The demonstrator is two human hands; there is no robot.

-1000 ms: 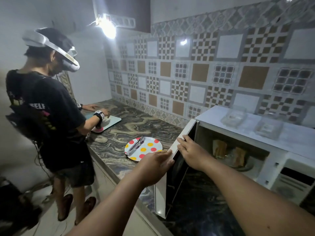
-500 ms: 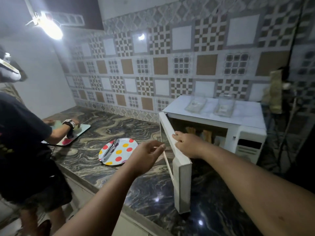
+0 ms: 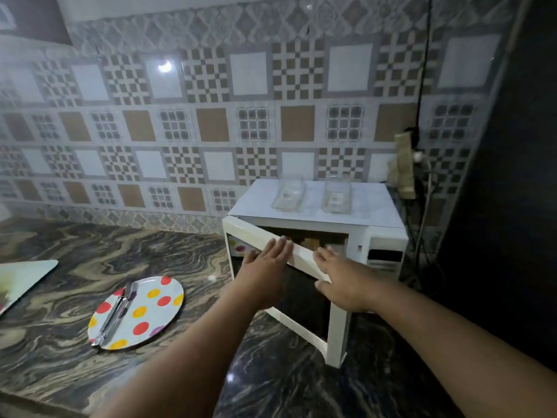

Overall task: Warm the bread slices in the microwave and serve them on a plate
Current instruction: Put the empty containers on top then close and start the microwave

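Bread slices (image 3: 312,243) sit inside the white microwave (image 3: 319,217), only a tan strip of them visible in the gap above the door top edge, detail too dim to tell. Microwave stands at the back right of the marble counter (image 3: 168,260), against the patterned tile wall (image 3: 211,122). Microwave door (image 3: 301,257) is partly ajar, hinged at the left, free edge swung out toward the camera. Left hand (image 3: 265,267) lies flat on the door's outer face near the top edge, fingers straight and together, holding nothing. Right hand (image 3: 343,282) rests on the door's top edge further right, fingers spread and extended, thumb low against the door face, no curl around anything. Both forearms reach in from the bottom of the view. Polka-dot plate (image 3: 156,309) sits on the counter left of the microwave, well apart from it, with metal tongs (image 3: 116,313) lying across its left side. 2 clear plastic containers (image 3: 287,196) rest side by side on the microwave top. A pale board (image 3: 21,279) shows at the left edge, cut off by the frame. A dark cable (image 3: 423,86) runs down the wall right of the microwave.
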